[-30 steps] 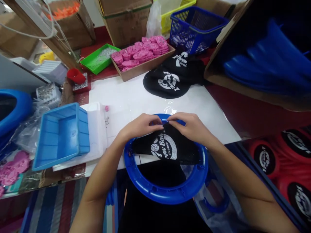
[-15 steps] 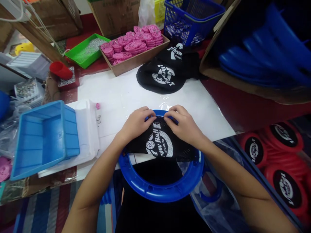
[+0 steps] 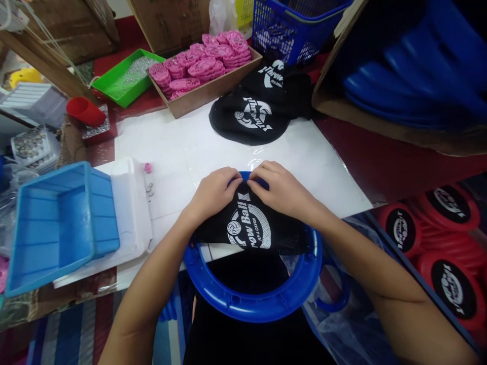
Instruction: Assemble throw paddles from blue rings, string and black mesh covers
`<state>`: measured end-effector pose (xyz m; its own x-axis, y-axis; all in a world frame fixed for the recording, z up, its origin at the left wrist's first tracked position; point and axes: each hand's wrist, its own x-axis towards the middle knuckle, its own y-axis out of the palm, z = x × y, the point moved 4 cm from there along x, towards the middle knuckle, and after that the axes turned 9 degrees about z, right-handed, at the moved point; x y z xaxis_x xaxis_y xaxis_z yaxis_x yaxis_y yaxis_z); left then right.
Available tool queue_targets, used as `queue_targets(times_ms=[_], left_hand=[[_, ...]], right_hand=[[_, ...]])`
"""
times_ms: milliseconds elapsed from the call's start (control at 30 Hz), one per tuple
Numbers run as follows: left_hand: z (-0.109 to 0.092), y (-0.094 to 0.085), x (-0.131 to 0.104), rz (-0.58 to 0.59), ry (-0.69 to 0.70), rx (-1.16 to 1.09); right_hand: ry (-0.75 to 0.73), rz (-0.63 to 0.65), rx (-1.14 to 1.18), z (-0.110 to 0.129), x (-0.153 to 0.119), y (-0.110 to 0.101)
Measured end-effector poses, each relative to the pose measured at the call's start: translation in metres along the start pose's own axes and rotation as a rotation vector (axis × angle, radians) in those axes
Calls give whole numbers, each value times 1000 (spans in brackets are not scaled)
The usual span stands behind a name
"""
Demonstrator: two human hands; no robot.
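Observation:
A blue plastic ring (image 3: 253, 306) rests at the table's near edge, its lower part over my lap. Across its far half lies a black mesh fabric disc (image 3: 253, 223) with white "Throw Ball" print, its near side folded or hanging loose. With fingers pinched, my left hand (image 3: 218, 192) holds the fabric's edge at the far rim of the ring. Close beside it, my right hand (image 3: 276, 187) pinches the same edge. The fingertips hide part of that rim. More printed black fabric discs (image 3: 251, 119) lie overlapping farther back on the white sheet (image 3: 171, 147).
At left stand a blue bin (image 3: 64, 218) and a white tray (image 3: 131, 213). Behind are a green tray (image 3: 125, 78) of small metal parts, a box of pink pieces (image 3: 205, 66) and a blue basket (image 3: 300, 25). Blue rings (image 3: 411, 86) fill a carton; red discs (image 3: 449, 289) lie right.
My right hand has shifted left along the fabric's edge, so the two hands are now nearer each other. The view has moved slightly; the ring stays in place.

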<state>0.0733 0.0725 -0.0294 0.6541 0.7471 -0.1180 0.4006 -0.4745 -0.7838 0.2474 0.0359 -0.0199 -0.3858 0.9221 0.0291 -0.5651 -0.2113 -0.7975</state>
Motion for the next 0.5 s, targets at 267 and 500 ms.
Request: queue_targets(times_ms=[267, 500], left_hand=[[1, 0, 1, 9, -21, -12], [2, 0, 3, 8, -30, -19]], right_hand=[[10, 56, 72, -11, 20, 3], [-28, 87, 52, -11, 18, 2]])
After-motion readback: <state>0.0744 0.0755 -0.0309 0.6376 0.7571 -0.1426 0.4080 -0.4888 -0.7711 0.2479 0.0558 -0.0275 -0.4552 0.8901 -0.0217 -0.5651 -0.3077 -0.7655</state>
